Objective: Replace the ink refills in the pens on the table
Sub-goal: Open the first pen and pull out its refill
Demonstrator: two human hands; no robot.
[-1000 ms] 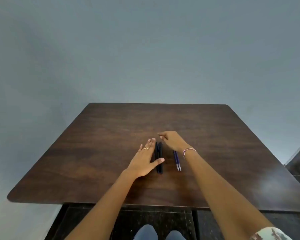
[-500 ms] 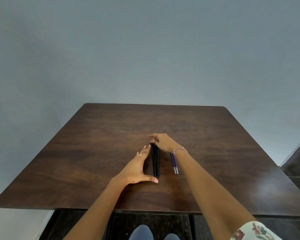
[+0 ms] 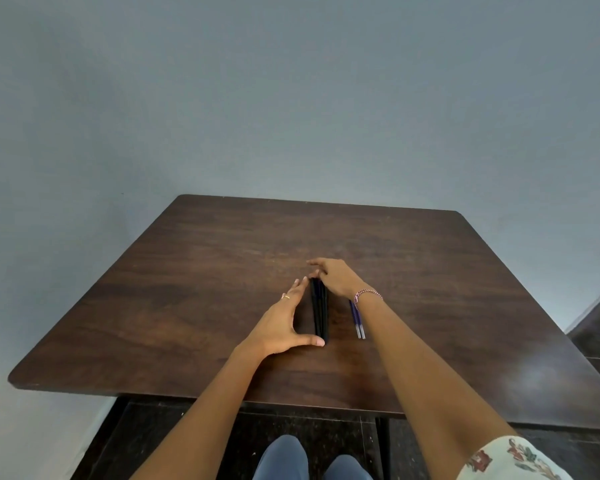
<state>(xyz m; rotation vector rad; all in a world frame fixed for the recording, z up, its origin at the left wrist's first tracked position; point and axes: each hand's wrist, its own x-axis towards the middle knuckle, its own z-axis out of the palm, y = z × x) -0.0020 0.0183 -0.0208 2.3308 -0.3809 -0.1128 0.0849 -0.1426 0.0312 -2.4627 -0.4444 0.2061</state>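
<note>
A plain grey-blue wall [image 3: 291, 98] rises behind a dark brown wood-grain table [image 3: 205, 271] with rounded corners, over which a seated person reaches with both bare forearms. The left hand [image 3: 280, 323] lies spread wide on the tabletop, its fingers straight and together and its thumb stretched out to the side. The right hand [image 3: 337, 277], also loosely spread, has its fingers extended and nothing gripped in them.

Between the two hands lies a tight bundle of slim black pens [image 3: 319, 313], running away from the person. The left thumb tip touches the bundle's near end and the left fingertips lie alongside its far end, where the right fingers rest on it.

Just beyond the right wrist, on the side away from the left hand, two thin blue ink refills with clear ends [image 3: 357, 318] lie side by side on the table, apart from the pens.

A pink-and-white braided bracelet [image 3: 368, 294] circles the right wrist. A small gold ring [image 3: 285, 296] sits on a left finger.
</note>
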